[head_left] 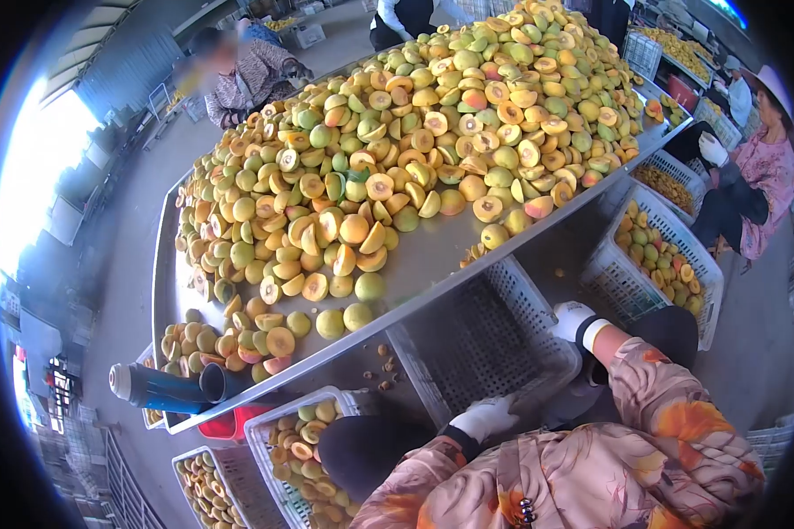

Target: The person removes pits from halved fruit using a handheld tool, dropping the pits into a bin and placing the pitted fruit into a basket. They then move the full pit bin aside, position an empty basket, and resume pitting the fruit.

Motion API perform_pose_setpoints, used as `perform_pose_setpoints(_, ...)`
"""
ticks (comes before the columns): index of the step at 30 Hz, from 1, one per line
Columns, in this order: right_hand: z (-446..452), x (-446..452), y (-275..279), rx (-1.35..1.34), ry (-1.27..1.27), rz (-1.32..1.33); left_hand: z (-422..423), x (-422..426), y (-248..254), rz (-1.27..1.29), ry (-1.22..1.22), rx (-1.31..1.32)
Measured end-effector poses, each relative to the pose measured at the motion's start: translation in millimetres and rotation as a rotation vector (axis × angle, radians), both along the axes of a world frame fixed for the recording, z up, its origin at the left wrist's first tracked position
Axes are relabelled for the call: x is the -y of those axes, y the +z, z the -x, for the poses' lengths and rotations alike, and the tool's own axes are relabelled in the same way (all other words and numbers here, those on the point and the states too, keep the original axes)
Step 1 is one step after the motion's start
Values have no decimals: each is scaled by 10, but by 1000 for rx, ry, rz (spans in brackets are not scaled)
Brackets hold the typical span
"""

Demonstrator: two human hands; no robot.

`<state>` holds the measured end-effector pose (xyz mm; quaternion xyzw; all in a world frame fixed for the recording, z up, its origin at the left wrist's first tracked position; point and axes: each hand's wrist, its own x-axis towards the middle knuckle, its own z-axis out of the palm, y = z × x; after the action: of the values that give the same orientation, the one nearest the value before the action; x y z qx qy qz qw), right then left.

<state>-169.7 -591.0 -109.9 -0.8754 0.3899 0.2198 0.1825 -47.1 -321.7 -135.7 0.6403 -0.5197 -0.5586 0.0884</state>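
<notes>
A grey-white plastic crate [538, 304] stands tilted below the table's edge, between my knees, its dark perforated bottom showing. Near the crate's lower rim, my left hand [487, 418] wears a white glove and has its fingers curled over the edge. My right hand [575, 323], also gloved in white, grips the crate's right-hand rim. Its fingertips are partly hidden. Beyond the crate, a large heap of halved yellow-orange fruit [379, 186], with stones in some halves, covers much of the metal table [415, 256].
Crates of fruit halves [304, 450] stand at my left, and another crate [710, 291] stands at my right. A blue thermos [163, 388] lies at the table's left corner above a red container [229, 425]. Co-workers [767, 167] sit or stand around the table.
</notes>
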Motion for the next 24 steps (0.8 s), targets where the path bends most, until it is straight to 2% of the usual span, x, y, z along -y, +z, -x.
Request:
perform_pose_setpoints(1, 52, -14, 115, -30, 44, -23, -82, 5, 249, -106, -53, 53)
perform_pose_setpoints(4, 226, 50, 218, -37, 158, -77, -282, -53, 533, 39, 74, 99)
perform_pose_setpoints(6, 282, -26, 328, -7, 102, -96, -596, 27, 758, 372, 293, 33)
perform_pose_setpoints(7, 291, -76, 328, 43, -3, -115, -785, 67, 978, 556, 459, 110)
perform_pose_setpoints(8, 248, -79, 280, -40, 42, -39, -1003, 125, 1210, 744, 627, 190)
perform_pose_setpoints(10, 152, -123, 191, -26, 20, 38, -1502, 244, 1523, 922, 804, 640)
perform_pose_setpoints(12, 54, -76, 87, -135, 105, 28, -2060, 343, 1659, 972, 850, 903)
perform_pose_setpoints(15, -138, -22, 191, -292, 182, 0, -2447, 627, 1805, 648, 611, 1198)
perform_pose_setpoints(18, -301, -199, 648, -53, 111, -56, -2632, 902, 1588, 524, 584, 1153)
perform_pose_setpoints(19, -338, -196, 721, -2, 190, -145, -2666, 954, 1515, 528, 645, 1134)
perform_pose_setpoints(20, -347, -211, 718, 26, 141, -219, -2681, 974, 1507, 549, 656, 1136)
perform_pose_setpoints(23, -272, -395, 867, 364, 206, -284, -2444, 821, 1578, 617, 707, 1087)
perform_pose_setpoints(24, -281, -488, 994, 474, 179, -348, -2334, 718, 1586, 754, 729, 1047)
